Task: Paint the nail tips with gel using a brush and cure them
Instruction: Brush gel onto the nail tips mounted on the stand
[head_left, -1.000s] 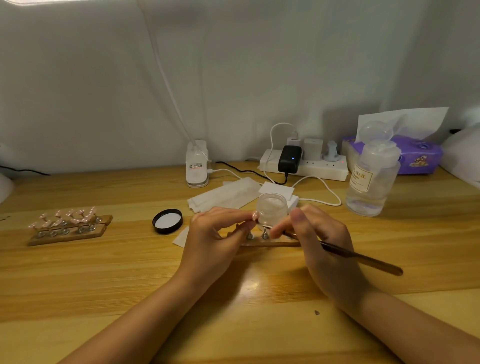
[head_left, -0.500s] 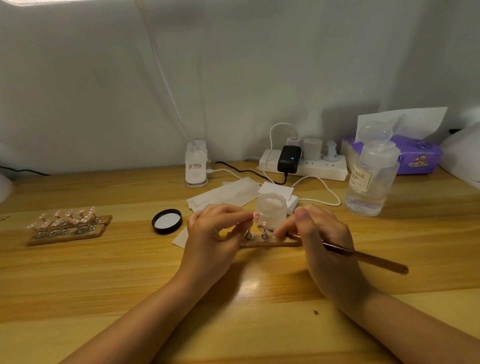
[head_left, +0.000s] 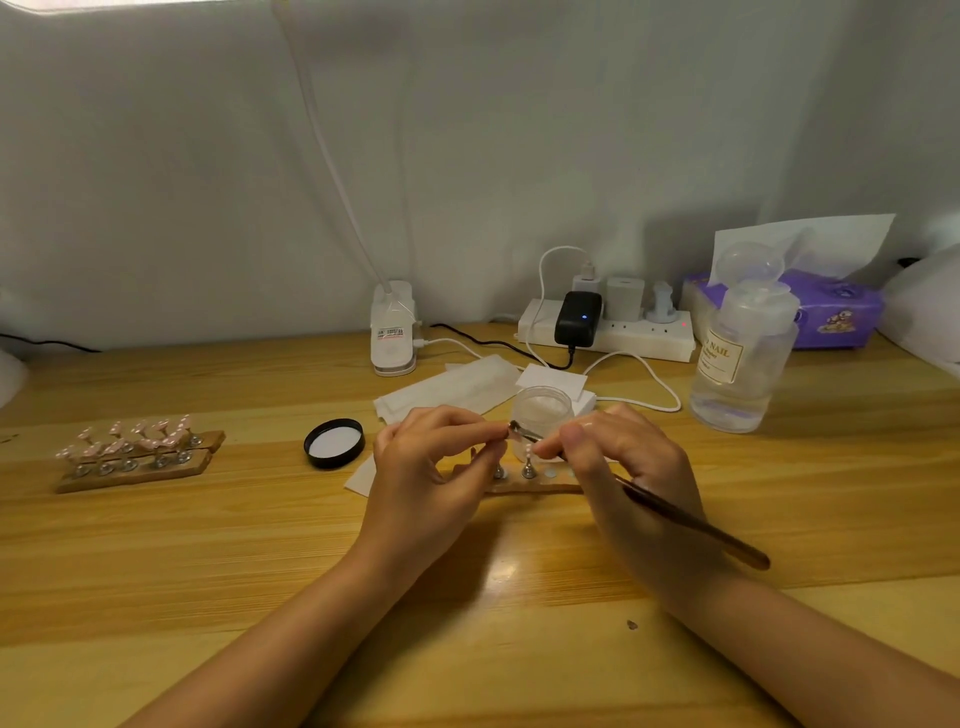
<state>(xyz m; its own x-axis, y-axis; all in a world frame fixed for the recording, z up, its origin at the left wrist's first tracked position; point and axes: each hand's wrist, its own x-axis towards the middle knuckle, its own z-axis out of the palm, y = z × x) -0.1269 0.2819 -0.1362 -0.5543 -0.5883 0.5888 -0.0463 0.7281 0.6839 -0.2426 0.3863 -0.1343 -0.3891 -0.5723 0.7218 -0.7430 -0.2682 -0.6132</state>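
My left hand (head_left: 431, 467) pinches a small nail tip on its metal stand (head_left: 511, 428) just in front of the open clear gel jar (head_left: 543, 410). My right hand (head_left: 628, 467) grips a dark brown brush (head_left: 691, 525), whose front end reaches the held tip. Under my hands lies a wooden holder strip (head_left: 535, 486) with two more metal stands (head_left: 527, 470) on it. The jar's black lid (head_left: 334, 443) lies to the left. The painted face of the tip is too small to make out.
Two wooden strips of pink nail tips (head_left: 135, 449) sit at the far left. White wipes (head_left: 447, 387), a small white lamp base (head_left: 393, 332), a power strip (head_left: 608, 332), a clear liquid bottle (head_left: 737, 364) and a purple tissue box (head_left: 831, 317) stand behind.
My left hand has lifted the tip on its stand slightly, and my right hand has brought the brush end up to it; the brush handle has swung a little lower right.
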